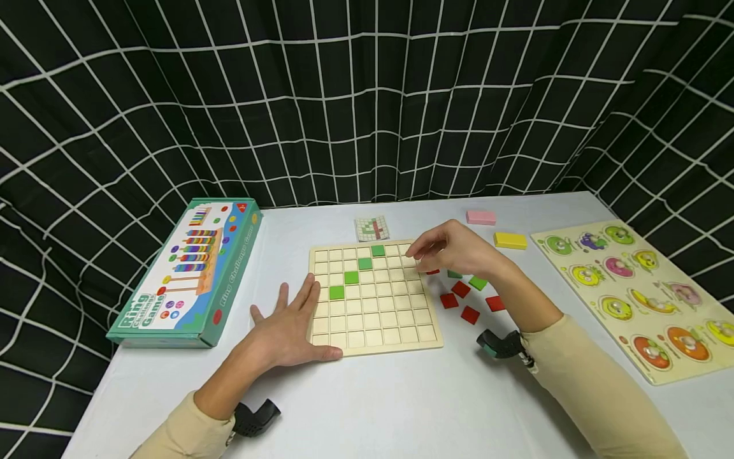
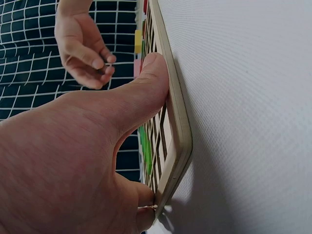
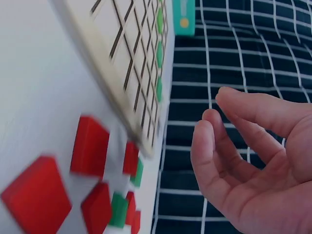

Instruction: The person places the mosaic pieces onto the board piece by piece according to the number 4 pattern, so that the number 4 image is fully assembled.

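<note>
One "Ring Challenge Game" box

Pale matt wooden grid board, smooth painted tiles

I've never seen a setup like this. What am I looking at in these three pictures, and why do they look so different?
No machine here: a person works with bare hands while wearing three cameras. The wide picture comes from the head, the other two from the wrists, so those look tilted and close.

On the white table lies a wooden grid board with four green tiles set in a diagonal. The left hand rests flat on the board's near corner. The right hand hovers over the far right corner, fingers loosely curled, apparently holding nothing.

Loose red tiles and some green ones lie beside the board. A game box sits left, an animal puzzle right.
</note>
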`<state>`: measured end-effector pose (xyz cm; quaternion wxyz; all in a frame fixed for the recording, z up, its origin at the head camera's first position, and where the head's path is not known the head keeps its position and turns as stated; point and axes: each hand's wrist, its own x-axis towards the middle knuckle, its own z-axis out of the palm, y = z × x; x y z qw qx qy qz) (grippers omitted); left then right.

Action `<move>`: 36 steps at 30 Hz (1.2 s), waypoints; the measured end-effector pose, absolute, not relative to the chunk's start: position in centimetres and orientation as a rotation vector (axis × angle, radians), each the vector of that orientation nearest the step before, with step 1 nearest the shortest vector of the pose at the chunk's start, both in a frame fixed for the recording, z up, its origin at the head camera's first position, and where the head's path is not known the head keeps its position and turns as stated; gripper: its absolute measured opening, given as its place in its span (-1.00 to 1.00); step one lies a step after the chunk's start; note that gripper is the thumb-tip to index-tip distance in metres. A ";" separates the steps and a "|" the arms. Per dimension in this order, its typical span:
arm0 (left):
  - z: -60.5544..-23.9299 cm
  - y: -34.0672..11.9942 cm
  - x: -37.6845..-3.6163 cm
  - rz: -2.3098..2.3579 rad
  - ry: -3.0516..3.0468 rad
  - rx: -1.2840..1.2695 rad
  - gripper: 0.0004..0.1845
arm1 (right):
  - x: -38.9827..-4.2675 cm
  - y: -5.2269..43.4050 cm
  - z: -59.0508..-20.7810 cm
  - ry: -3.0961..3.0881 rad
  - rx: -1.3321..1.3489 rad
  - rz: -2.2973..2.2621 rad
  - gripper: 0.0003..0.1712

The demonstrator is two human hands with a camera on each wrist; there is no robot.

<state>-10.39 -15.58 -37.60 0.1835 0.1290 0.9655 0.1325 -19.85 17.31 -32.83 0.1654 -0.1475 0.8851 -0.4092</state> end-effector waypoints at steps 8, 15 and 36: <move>-37.7 -15.6 -10.4 0.370 2.720 0.363 0.42 | -19.9 20.0 -33.5 2.551 -0.381 -1.152 -0.67; -37.8 -15.7 -10.3 0.391 2.717 0.360 0.42 | -20.0 21.7 -34.2 2.517 -0.369 -1.178 -0.64; -38.0 -15.6 -10.6 0.363 2.728 0.367 0.42 | -20.7 24.3 -36.4 2.512 -0.296 -1.160 -0.63</move>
